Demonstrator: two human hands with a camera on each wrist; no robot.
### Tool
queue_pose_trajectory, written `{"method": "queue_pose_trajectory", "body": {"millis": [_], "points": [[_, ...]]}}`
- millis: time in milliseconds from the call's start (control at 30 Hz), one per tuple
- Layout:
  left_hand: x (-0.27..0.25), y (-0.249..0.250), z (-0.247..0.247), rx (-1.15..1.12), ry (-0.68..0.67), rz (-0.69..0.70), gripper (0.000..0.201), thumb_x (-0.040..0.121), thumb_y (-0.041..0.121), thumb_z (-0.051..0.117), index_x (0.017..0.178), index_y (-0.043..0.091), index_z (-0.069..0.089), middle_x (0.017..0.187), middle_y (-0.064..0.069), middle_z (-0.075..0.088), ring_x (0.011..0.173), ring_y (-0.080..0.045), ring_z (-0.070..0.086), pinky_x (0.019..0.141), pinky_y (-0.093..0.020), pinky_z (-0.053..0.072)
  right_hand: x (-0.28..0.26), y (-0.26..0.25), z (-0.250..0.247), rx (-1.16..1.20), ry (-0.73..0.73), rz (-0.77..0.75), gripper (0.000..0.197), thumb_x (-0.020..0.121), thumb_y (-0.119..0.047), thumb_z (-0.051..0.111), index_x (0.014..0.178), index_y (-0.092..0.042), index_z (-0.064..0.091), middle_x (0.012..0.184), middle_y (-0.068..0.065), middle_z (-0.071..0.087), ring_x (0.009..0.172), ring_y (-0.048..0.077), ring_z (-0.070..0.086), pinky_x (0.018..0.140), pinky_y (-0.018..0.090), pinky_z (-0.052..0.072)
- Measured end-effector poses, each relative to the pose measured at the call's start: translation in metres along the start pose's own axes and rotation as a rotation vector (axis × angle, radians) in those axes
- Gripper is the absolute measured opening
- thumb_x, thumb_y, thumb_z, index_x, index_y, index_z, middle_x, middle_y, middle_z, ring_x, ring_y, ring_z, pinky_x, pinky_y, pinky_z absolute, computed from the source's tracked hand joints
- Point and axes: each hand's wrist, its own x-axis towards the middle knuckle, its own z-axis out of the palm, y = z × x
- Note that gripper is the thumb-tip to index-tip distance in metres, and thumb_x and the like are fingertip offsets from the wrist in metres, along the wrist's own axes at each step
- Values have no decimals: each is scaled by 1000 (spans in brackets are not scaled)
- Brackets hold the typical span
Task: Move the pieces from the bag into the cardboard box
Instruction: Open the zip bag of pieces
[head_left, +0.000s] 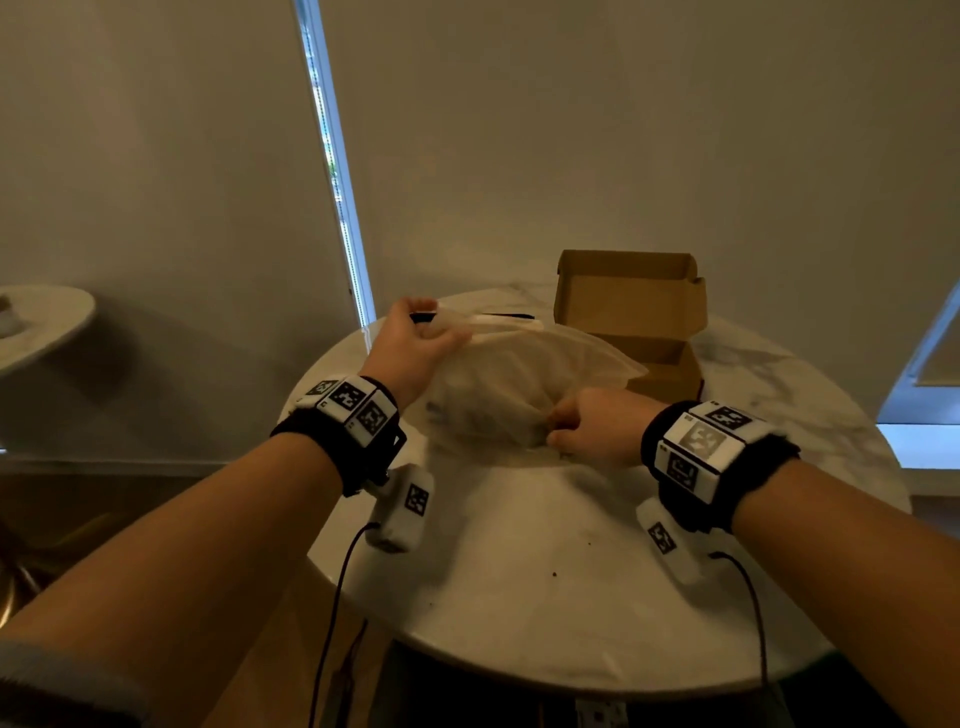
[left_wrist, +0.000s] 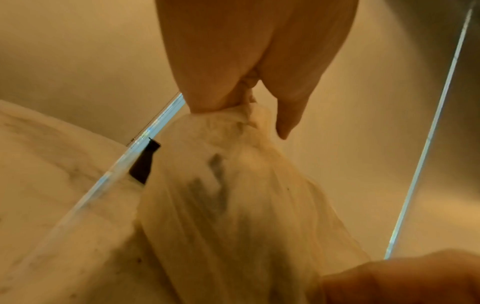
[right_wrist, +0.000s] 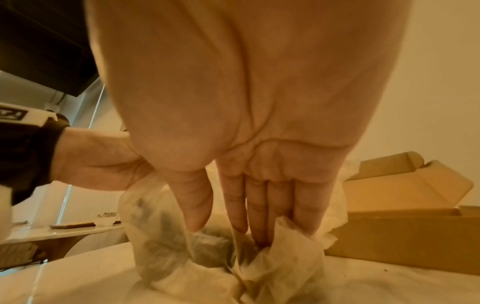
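A translucent white bag (head_left: 524, 374) lies mid-table, its top lifted to the left. My left hand (head_left: 415, 332) pinches the bunched top of the bag (left_wrist: 233, 195) between thumb and fingers (left_wrist: 207, 96). My right hand (head_left: 566, 431) grips the bag's near edge; its fingertips (right_wrist: 259, 230) are buried in folds of the bag (right_wrist: 285, 257). Dark, blurred pieces (left_wrist: 215, 185) show through the film and cannot be made out singly. The open cardboard box (head_left: 623, 296) stands just behind and right of the bag, its inside hidden from here.
The round marble table (head_left: 545, 571) has bare surface in front of the bag. A flat black object (head_left: 506, 315) lies behind the bag. A second round table (head_left: 41, 317) stands to the left. Cables (head_left: 332, 597) hang from my wrist cameras over the near edge.
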Motion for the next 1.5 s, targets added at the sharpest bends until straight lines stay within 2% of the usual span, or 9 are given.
{"method": "queue_pose_trajectory", "body": {"millis": [100, 300, 400, 500, 667, 833, 1100, 1367, 1500], "points": [[-1, -1, -1, -3, 4, 29, 56, 86, 38, 79, 134, 24, 53, 124, -4, 66, 112, -18, 65, 101, -40, 53, -6, -1, -7, 80, 88, 0, 30, 101, -44, 55, 120, -25, 70, 112, -1, 71, 99, 16, 64, 92, 35, 54], [-15, 5, 7, -89, -63, 165, 43, 89, 4, 74, 124, 16, 53, 94, 6, 73, 95, -4, 68, 95, -34, 55, -16, -30, -53, 328, 737, -182, 31, 98, -40, 62, 125, -24, 63, 116, -5, 58, 99, 12, 56, 85, 26, 47], [-24, 11, 13, -78, -157, 221, 42, 91, -5, 68, 123, 16, 49, 82, 19, 74, 86, 4, 68, 87, -26, 55, -1, -46, -61, 308, 604, -195, 42, 99, -41, 61, 137, -24, 59, 124, -3, 60, 103, 14, 59, 88, 29, 46], [-32, 13, 15, -95, -209, 210, 49, 92, 0, 69, 131, 17, 44, 88, 6, 76, 92, -4, 71, 88, -26, 56, 11, -50, -61, 352, 452, -177, 23, 100, -32, 61, 118, -22, 70, 106, -2, 70, 85, 13, 62, 74, 26, 46], [-34, 21, 11, -47, -88, 216, 33, 97, 31, 66, 125, 14, 62, 108, 3, 72, 97, 1, 68, 81, -17, 52, 10, -42, -57, 321, 530, -260, 6, 98, -30, 64, 99, -25, 67, 93, -6, 66, 88, 14, 61, 62, 18, 38], [-28, 22, 11, 124, -59, 281, 10, 96, 29, 69, 100, 21, 75, 89, 10, 76, 82, 3, 68, 74, -16, 49, 6, -42, -54, 273, 548, -291, 14, 100, -35, 60, 102, -22, 65, 97, -3, 66, 88, 16, 60, 62, 20, 39], [-33, 31, 7, 215, -48, 359, 8, 98, 27, 66, 93, 21, 69, 87, 5, 75, 84, -11, 68, 77, -31, 53, 0, -43, -61, 198, 572, -322, 19, 93, -43, 66, 93, -25, 64, 89, -6, 66, 81, 13, 60, 63, 27, 42], [-26, 37, -5, 276, 87, 332, 14, 101, 29, 60, 88, 27, 59, 87, 3, 69, 74, -6, 57, 61, -14, 40, -8, -12, -51, -9, 573, -236, 14, 91, -41, 61, 83, -31, 56, 83, -11, 57, 76, 12, 56, 70, 34, 52], [-20, 33, -11, 265, 138, 281, 12, 101, 29, 59, 89, 25, 60, 87, 1, 67, 80, -15, 62, 70, -27, 50, -16, 19, -50, -87, 534, -178, 18, 92, -42, 60, 80, -34, 50, 85, -12, 55, 76, 10, 52, 66, 28, 43]]}}
